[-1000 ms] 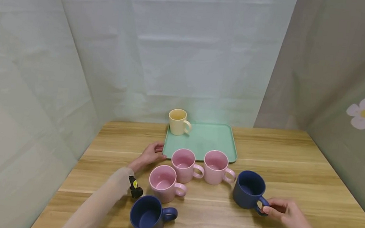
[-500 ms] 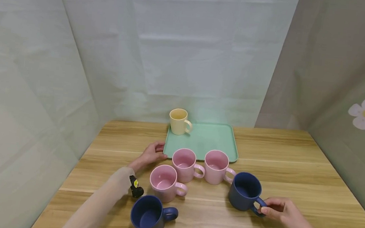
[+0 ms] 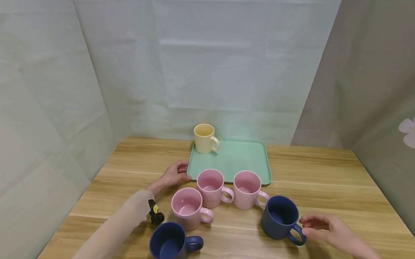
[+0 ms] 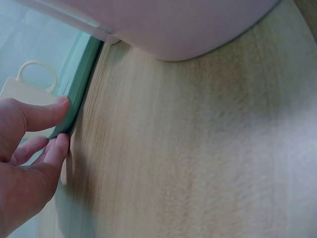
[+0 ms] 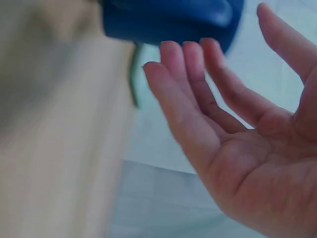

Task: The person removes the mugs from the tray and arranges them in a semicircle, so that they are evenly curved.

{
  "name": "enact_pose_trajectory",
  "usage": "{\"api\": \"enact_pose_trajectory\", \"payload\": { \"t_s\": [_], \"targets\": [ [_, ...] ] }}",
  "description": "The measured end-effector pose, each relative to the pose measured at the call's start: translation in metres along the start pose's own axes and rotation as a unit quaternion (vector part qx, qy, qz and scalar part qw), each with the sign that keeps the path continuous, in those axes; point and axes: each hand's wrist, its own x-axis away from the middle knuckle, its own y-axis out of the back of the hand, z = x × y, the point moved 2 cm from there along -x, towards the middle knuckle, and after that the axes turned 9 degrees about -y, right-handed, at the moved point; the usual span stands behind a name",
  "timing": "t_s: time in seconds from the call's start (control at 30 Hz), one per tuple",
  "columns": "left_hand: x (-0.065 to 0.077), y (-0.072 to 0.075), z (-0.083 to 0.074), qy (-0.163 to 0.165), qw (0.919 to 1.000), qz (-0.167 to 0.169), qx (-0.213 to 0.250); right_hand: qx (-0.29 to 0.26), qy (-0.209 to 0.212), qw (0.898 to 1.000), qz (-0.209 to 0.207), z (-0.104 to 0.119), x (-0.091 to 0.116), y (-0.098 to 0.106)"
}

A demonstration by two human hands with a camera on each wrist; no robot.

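My left hand grips the front left corner of the mint-green tray; in the left wrist view the thumb lies at the tray's rim and the fingertips bend in at the corner. A dark blue mug stands upright on the right, its handle toward my right hand. That hand holds nothing: its fingers are loosely spread beside the handle, and the right wrist view shows them apart from the thumb, below the blue mug. The mug's handle overlaps the thumb tip in the head view.
Three pink mugs stand upright in front of the tray. A second dark blue mug is nearest the front, beside my left forearm. On the tray's back left corner sits a cream mug. Cloth walls enclose the wooden table.
The right blue mug has shifted slightly left, toward the pink mugs. My right hand has let go of its handle and drawn back right. The left hand has stayed at the tray corner.
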Motion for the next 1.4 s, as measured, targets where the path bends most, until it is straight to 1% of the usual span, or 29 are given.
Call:
{"api": "enact_pose_trajectory", "payload": {
  "t_s": [0.13, 0.23, 0.37, 0.4, 0.47, 0.6, 0.63, 0.73, 0.8, 0.93, 1.07, 1.17, 1.3, 1.4],
  "targets": [
    [0.0, -0.001, -0.001, 0.006, 1.0, -0.002, 0.001, 0.068, -0.003, 0.997, -0.046, 0.02, -0.007, 0.016],
    [0.0, -0.001, 0.0, 0.004, 1.0, -0.002, 0.0, 0.086, 0.002, 0.995, -0.057, 0.036, -0.014, 0.025],
    [0.0, 0.0, 0.0, -0.002, 1.0, -0.005, 0.0, 0.087, -0.013, 0.995, -0.043, 0.053, -0.027, 0.027],
    [0.002, 0.001, -0.005, -0.002, 1.0, -0.002, 0.005, 0.088, -0.018, 0.995, -0.04, 0.056, -0.031, 0.026],
    [0.003, 0.001, -0.006, -0.004, 1.0, 0.0, -0.001, 0.091, -0.031, 0.995, -0.036, 0.061, -0.038, 0.024],
    [0.004, 0.001, -0.008, -0.004, 1.0, 0.001, -0.001, 0.079, -0.021, 0.997, -0.01, 0.071, -0.053, 0.023],
    [0.003, 0.0, -0.003, -0.005, 1.0, -0.001, -0.007, 0.075, -0.015, 0.997, -0.004, 0.074, -0.057, 0.023],
    [0.003, -0.001, -0.002, -0.003, 1.0, -0.004, -0.007, 0.058, 0.006, 0.998, 0.01, 0.082, -0.071, 0.024],
    [0.003, -0.001, -0.002, -0.001, 0.9999, -0.005, -0.009, 0.054, 0.014, 0.998, 0.012, 0.087, -0.081, 0.025],
    [0.002, 0.0, -0.003, 0.008, 0.9999, -0.011, -0.004, 0.042, 0.009, 0.999, 0.021, 0.099, -0.104, 0.026],
    [0.001, 0.0, -0.001, 0.02, 0.9996, -0.02, -0.006, 0.038, -0.006, 0.999, 0.037, 0.112, -0.129, 0.026],
    [0.0, 0.0, -0.001, 0.025, 0.9993, -0.027, -0.01, 0.044, -0.013, 0.998, 0.041, 0.122, -0.148, 0.027],
    [-0.001, 0.0, -0.002, 0.023, 0.9992, -0.032, -0.002, 0.045, -0.022, 0.998, 0.041, 0.133, -0.172, 0.027],
    [0.0, -0.001, -0.003, 0.018, 0.9994, -0.03, 0.002, 0.033, -0.045, 0.998, 0.042, 0.137, -0.188, 0.027]
  ]
}}
